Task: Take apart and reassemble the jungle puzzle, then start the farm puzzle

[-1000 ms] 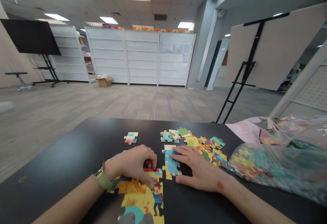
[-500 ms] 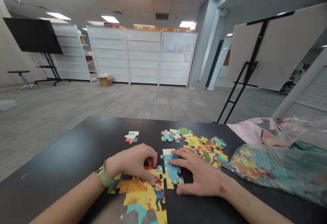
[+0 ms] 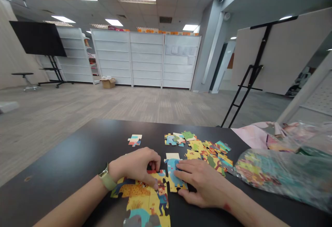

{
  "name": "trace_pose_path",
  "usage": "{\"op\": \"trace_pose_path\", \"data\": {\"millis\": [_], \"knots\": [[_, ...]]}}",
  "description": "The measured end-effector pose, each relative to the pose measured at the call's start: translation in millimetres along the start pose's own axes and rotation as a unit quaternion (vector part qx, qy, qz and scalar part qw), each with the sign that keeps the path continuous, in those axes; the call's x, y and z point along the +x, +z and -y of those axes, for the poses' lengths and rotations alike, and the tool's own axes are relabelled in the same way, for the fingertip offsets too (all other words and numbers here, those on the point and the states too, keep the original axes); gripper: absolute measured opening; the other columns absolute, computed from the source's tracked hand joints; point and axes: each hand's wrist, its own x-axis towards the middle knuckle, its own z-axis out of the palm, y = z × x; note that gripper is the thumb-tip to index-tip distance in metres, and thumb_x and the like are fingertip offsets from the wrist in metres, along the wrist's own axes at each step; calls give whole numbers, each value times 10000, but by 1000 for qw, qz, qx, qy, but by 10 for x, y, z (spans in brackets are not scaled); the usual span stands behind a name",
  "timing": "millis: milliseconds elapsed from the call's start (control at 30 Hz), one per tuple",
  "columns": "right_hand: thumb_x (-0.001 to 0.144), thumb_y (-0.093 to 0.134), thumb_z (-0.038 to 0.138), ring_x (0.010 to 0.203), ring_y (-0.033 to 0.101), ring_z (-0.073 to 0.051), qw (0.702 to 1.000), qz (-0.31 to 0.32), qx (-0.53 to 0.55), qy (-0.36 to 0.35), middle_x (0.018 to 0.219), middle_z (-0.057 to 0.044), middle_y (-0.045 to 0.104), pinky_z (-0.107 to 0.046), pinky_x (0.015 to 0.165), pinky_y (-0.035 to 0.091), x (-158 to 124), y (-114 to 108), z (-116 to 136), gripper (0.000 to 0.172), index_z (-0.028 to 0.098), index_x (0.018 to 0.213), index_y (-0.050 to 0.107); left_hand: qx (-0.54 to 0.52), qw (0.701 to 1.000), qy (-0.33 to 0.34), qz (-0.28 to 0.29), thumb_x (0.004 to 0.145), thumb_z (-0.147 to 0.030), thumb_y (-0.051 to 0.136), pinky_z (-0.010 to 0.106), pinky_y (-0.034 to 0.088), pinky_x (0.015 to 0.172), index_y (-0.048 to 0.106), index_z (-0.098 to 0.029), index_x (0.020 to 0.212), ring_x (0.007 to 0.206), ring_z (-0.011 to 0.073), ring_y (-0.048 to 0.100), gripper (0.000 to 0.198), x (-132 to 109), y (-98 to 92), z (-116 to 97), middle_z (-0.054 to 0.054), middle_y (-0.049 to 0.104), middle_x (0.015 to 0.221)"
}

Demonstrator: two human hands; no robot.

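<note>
A partly joined jigsaw puzzle [image 3: 141,199] with a yellow ground, a leopard and a small figure in blue lies on the table before me. My left hand [image 3: 141,166] rests over its upper part, fingers bent and thumb apart, touching the pieces. At the puzzle's upper right edge is a blue elephant section [image 3: 171,166] with a pale top, partly covered. Fingers of my right hand [image 3: 198,180] lie spread across its right side, with the thumb by its lower corner. Whether the elephant section fully interlocks with the rest I cannot tell.
A loose puzzle piece [image 3: 135,140] lies at the upper left. Several loose pieces [image 3: 196,145] are heaped beyond my right hand. A clear plastic bag [image 3: 280,175] of colourful pieces covers the right side of the black table [image 3: 77,161]. An easel-like stand [image 3: 255,64] rises behind.
My right hand's fingertips have slid toward me along the elephant section. My left hand stays on the joined pieces. The whole view has shifted slightly.
</note>
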Motion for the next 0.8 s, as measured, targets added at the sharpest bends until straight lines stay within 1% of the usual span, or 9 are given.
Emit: {"op": "trace_pose_path", "data": {"millis": [100, 167, 333, 500, 633, 700, 800], "knots": [[935, 574, 394, 1035, 692, -270, 1000, 4, 0, -4, 1170, -122, 738, -381, 931, 530, 11, -33, 20, 338, 214, 1181, 721, 1, 1000, -1, -2, 619, -556, 911, 226, 413, 572, 700, -193, 797, 687, 156, 596, 456, 2, -6, -9, 1, 669, 795], [943, 576, 403, 1062, 684, -275, 1000, 9, 1, -9, 1193, -124, 731, -391, 946, 527, 19, -43, 39, 341, 219, 1193, 718, -1, 1000, -1, -2, 630, -571, 902, 225, 416, 570, 702, -193, 795, 688, 156, 593, 459, 4, -10, -17, 4, 668, 797], [947, 600, 451, 1138, 645, -321, 999, 36, -1, -13, 1279, -139, 697, -452, 962, 530, 35, -46, 60, 390, 215, 1237, 710, 6, 1000, 15, -15, 632, -623, 887, 237, 421, 602, 699, -196, 801, 704, 162, 584, 496, 13, 1, -2, 3, 665, 795], [953, 583, 430, 1172, 618, -330, 999, 41, 8, 1, 1316, -143, 671, -471, 981, 520, 44, -79, 77, 373, 214, 1227, 714, 32, 999, 31, -21, 665, -637, 866, 262, 414, 659, 698, -196, 829, 739, 173, 580, 500, 14, 8, -2, 12, 676, 832], [909, 595, 343, 1229, 586, -321, 999, 34, 39, 3, 1349, -130, 648, -473, 1046, 481, 51, -91, 144, 343, 202, 1204, 697, 38, 998, 40, -24, 693, -637, 848, 285, 423, 713, 692, -200, 871, 809, 199, 590, 497, 16, 6, -32, 26, 676, 899], [862, 615, 301, 1235, 585, -311, 997, 30, 64, 7, 1360, -121, 641, -476, 1073, 464, 48, -77, 162, 364, 199, 1207, 673, 31, 998, 41, -28, 696, -622, 852, 289, 427, 735, 683, -207, 884, 842, 207, 595, 486, 12, 3, -33, 23, 669, 919], [840, 582, 224, 1255, 577, -300, 996, -10, 79, 24, 1394, -138, 614, -482, 1093, 455, 43, -53, 111, 414, 176, 1248, 623, 21, 999, 25, -37, 695, -545, 878, 282, 433, 743, 658, -213, 903, 859, 201, 596, 449, -11, -26, 3, 7, 656, 936]]}}
